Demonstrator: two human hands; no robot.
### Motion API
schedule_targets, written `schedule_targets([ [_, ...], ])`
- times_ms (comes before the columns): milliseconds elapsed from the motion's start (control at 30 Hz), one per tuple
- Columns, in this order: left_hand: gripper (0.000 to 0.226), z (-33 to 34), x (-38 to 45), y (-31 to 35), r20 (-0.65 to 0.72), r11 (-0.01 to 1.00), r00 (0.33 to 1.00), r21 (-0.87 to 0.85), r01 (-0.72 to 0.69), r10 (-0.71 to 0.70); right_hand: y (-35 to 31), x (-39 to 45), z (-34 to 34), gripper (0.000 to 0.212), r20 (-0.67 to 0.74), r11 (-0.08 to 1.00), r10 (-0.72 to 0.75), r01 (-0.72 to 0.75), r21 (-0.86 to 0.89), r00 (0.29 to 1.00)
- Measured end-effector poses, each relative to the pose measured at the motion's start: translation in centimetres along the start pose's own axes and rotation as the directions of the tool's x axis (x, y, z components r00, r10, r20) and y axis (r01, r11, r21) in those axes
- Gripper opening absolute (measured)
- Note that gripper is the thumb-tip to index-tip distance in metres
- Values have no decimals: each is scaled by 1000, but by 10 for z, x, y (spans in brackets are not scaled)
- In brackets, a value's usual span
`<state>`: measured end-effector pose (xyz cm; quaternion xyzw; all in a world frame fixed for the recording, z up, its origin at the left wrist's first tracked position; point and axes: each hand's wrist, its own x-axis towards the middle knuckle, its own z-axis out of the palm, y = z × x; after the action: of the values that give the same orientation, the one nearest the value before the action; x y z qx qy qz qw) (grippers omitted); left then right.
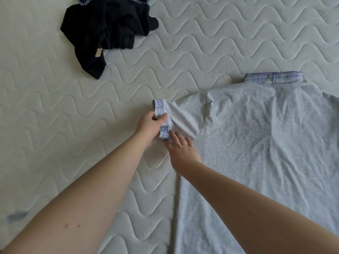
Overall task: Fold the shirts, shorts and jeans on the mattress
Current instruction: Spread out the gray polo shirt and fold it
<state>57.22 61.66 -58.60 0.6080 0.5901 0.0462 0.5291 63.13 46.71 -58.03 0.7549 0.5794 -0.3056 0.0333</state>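
Observation:
A light grey polo shirt (256,143) with a blue plaid collar (275,78) lies flat, back side up, on the right of the white quilted mattress (55,107). Its left sleeve (185,116) has a plaid cuff. My left hand (149,124) pinches that cuff between thumb and fingers. My right hand (180,147) touches the lower end of the cuff with its fingertips, fingers fairly straight.
A crumpled black garment (108,32) lies at the top left, partly under a blue-and-white patterned cloth (113,0) at the top edge. A small blue smear (17,215) marks the mattress at the lower left.

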Motion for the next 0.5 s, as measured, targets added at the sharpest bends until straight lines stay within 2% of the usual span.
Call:
schedule_targets([
  [100,22,3,-6,-3,48,999,999,-46,16,-14,3,-8,-3,60,-75,999,-52,50,-21,996],
  [167,22,4,-9,-4,44,997,999,-71,19,-16,7,-20,-6,57,-191,992,-109,120,43,975],
  [267,11,3,-16,-3,-18,964,998,-259,57,-63,15,-36,-10,52,-332,963,-180,234,131,926],
  [333,13,5,-20,-5,-44,943,996,-328,61,-79,19,-42,-9,54,-326,942,-228,292,162,917],
  [367,14,6,-21,-8,-74,959,995,-279,45,-68,20,-44,-8,55,-287,933,-262,318,167,921],
  [433,16,5,-23,-15,-174,999,984,-21,32,-35,22,-45,-2,54,-210,924,-291,331,193,934],
  [500,11,2,-24,-22,-260,986,964,140,86,-47,25,-45,1,51,-212,914,-248,301,274,945],
])
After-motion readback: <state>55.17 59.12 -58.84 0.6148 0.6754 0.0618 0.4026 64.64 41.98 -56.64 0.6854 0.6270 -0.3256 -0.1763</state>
